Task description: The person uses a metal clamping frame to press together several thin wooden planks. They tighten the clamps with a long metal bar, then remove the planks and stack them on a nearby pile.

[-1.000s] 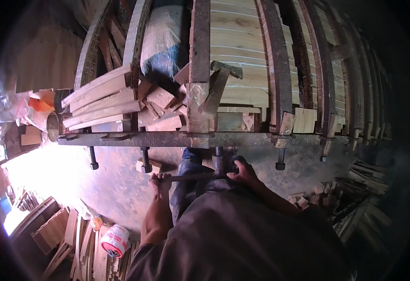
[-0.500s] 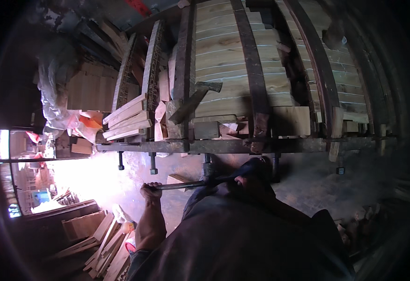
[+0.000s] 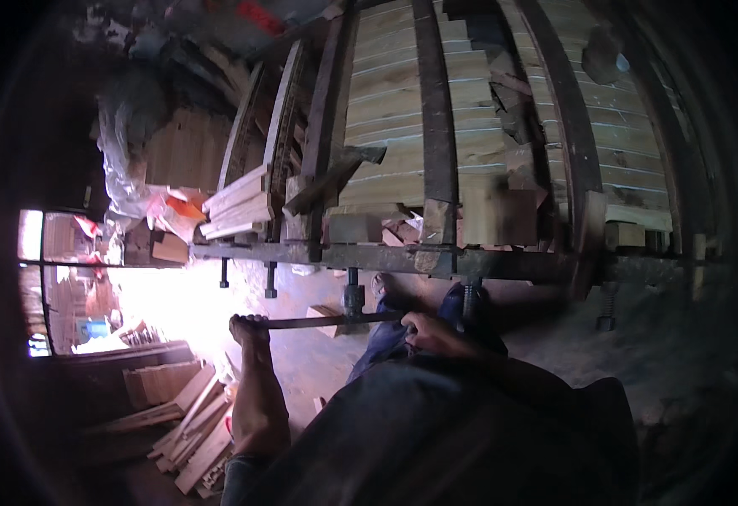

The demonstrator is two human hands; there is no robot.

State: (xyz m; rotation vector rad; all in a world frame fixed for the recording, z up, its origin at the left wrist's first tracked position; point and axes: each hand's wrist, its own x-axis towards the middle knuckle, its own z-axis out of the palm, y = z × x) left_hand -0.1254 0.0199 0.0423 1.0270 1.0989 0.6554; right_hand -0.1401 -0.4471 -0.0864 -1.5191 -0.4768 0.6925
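A long metal T-bar wrench (image 3: pixel 314 321) lies crosswise in front of my body. Its socket (image 3: pixel 353 298) sits around a screw on the front rail of a metal clamp frame (image 3: pixel 512 261). My left hand (image 3: pixel 249 328) is closed around the bar's left end. Near the other end, my right hand (image 3: pixel 430 334) is closed on the bar, close to my waist. Beyond the rail, pale wood boards (image 3: pixel 386 110) lie edge to edge under dark metal beams (image 3: pixel 438 110).
More bolts (image 3: pixel 271 281) stick out from the rail on both sides. A wooden-handled tool (image 3: pixel 332 179) with a dark metal head rests on the frame. Wood strips (image 3: pixel 238 207) are stacked at the left, with loose offcuts (image 3: pixel 196 426) below. A wood block (image 3: pixel 327 320) lies on the floor under the bar.
The view has shifted slightly. The bar, slanted before, now runs nearly level, and my right hand shows more plainly. Both hands stay closed on it.
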